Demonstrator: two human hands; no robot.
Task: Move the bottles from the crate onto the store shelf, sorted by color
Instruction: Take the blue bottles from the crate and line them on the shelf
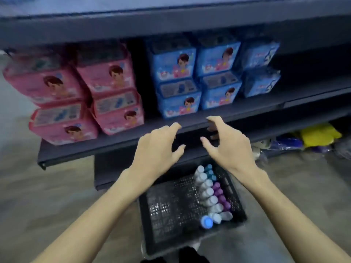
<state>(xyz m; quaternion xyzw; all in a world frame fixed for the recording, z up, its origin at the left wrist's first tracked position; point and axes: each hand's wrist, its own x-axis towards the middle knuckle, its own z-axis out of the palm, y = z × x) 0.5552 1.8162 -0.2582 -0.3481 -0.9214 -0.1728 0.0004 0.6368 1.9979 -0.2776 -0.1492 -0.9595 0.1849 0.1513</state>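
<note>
My one camera sits on my head, wide-angle, looking forward and steeply down past my forearms. It faces the dark metal store shelf (117, 147) from close by, with the black plastic lattice crate (167, 209) on the floor almost directly under me.

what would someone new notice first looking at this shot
Two bare hands, the left hand and the right hand, hover open in the middle, holding nothing. Below them the black plastic mesh crate sits on the floor, its right side lined with pale blue-capped bottles, purple-capped bottles and teal-capped bottles. Behind, the dark shelf holds stacked pink packs left and blue packs right.
</note>
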